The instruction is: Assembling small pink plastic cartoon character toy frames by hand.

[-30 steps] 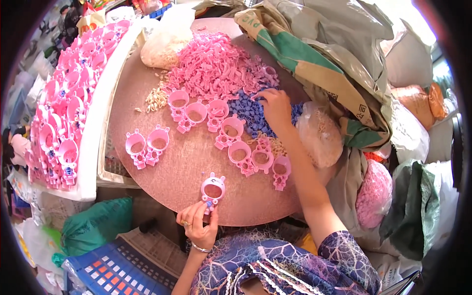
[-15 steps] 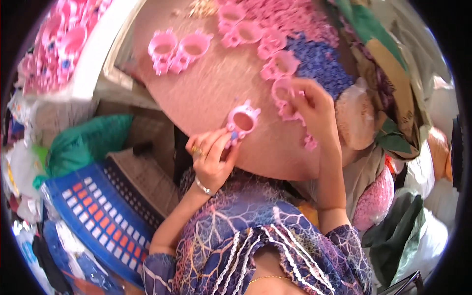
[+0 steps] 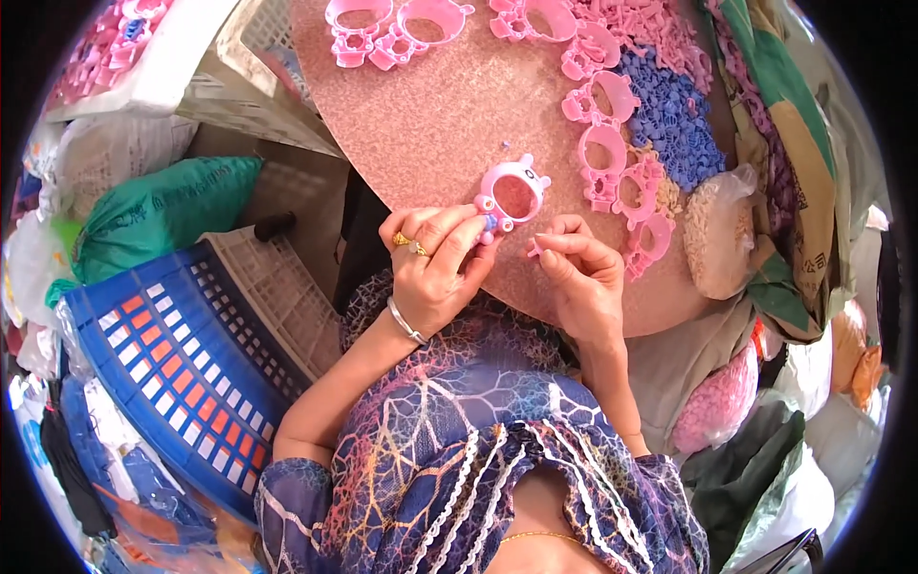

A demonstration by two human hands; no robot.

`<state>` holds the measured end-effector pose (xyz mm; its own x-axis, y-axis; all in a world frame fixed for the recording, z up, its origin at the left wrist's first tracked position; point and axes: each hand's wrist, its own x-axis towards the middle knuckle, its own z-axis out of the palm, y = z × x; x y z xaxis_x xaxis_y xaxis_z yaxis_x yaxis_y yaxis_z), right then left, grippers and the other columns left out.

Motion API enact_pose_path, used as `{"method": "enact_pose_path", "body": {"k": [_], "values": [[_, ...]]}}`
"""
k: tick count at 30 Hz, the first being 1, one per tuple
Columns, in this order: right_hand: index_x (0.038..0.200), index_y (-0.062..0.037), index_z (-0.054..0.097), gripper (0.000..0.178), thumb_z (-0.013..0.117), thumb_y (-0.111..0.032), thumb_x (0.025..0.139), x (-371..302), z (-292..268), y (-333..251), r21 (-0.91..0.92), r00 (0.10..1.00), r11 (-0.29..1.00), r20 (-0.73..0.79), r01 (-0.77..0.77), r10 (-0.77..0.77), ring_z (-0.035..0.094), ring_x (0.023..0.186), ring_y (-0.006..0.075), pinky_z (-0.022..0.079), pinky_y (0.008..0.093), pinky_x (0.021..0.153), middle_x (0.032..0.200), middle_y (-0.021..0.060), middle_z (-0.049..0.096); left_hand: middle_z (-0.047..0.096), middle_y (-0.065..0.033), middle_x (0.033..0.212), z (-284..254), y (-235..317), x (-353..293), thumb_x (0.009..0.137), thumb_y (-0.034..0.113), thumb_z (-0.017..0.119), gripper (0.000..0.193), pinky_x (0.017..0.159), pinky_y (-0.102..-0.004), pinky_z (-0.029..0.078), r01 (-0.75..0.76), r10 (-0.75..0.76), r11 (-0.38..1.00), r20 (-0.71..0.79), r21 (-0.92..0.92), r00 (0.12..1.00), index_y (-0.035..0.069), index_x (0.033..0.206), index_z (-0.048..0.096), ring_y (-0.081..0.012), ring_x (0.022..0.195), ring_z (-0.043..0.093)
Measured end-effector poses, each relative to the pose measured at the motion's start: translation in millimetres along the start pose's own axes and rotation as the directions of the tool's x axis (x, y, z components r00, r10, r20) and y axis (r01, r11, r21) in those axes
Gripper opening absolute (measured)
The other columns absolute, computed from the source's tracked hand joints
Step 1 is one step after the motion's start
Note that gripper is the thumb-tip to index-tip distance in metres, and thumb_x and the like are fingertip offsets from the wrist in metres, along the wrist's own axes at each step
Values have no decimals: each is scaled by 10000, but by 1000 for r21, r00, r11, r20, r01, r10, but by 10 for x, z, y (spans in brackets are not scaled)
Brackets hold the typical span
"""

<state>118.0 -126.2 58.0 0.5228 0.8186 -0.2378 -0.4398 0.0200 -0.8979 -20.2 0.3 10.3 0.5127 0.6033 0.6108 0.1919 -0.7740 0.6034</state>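
Observation:
My left hand [image 3: 435, 253] is closed on a pink plastic animal-shaped frame [image 3: 535, 203], gripping its lower end near the table's front edge. The frame has a round opening, small ears and a little blue part [image 3: 491, 222] at its lower end. Just to the right, my right hand [image 3: 585, 282] pinches a tiny pink piece [image 3: 535, 250] between thumb and fingertips, close to the frame but apart from it. Several similar pink frames [image 3: 604, 148] stand in a curved row beyond my right hand. Two more pink frames [image 3: 430, 21] sit at the far left of the table.
On the round table [image 3: 421, 124], a heap of small blue parts [image 3: 674, 120] and one of pink parts [image 3: 660, 29] lie behind the row. A clear bag of beige pieces [image 3: 715, 234] rests at the right edge. Left are a blue basket [image 3: 182, 373] and a green bag [image 3: 163, 210].
My right hand has come from the row of pink frames back toward my left hand, now with a tiny pink piece pinched. The left hand keeps its frame. The view has shifted.

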Motion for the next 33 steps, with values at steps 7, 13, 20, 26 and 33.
{"method": "enact_pose_path", "body": {"k": [7,13,20,26,33], "values": [[971,-36,761,230,802,65,769,115,177,-91,-598,947,755,23,269,-319,626,952,142,494,269,878,1026,49,636,692,-4,1057,4,-3,32,751,112,825,310,925,-374,389,3,-4,1000,-8,-20,1000,103,1037,704,-174,906,629],[943,-116,774,279,848,-7,697,277,79,-53,-783,807,340,322,521,-495,656,888,171,467,443,981,949,41,692,699,-4,1064,17,-25,60,709,121,873,386,897,-358,403,-6,6,1000,-4,-30,1000,114,1057,707,-179,896,641],[912,-171,801,266,844,-35,687,294,3,-116,-832,785,137,434,537,-442,651,862,166,475,372,900,928,13,676,696,4,1094,22,-18,20,707,114,876,421,918,-366,391,1,-2,999,-13,-50,1000,117,1088,698,-167,916,630],[955,-113,808,263,840,-32,706,349,113,-325,-784,953,542,236,304,-192,614,854,163,485,284,750,904,27,625,697,12,1099,19,-16,-1,696,102,881,444,928,-365,385,14,-14,998,-9,-62,1000,124,1100,700,-160,922,628],[949,-76,798,219,833,-49,735,517,255,-556,-859,967,450,248,245,-52,612,852,175,486,297,729,901,45,610,696,19,1096,14,-21,31,686,101,882,437,915,-356,387,14,-15,997,-8,-73,1000,127,1086,709,-158,919,631]]}}
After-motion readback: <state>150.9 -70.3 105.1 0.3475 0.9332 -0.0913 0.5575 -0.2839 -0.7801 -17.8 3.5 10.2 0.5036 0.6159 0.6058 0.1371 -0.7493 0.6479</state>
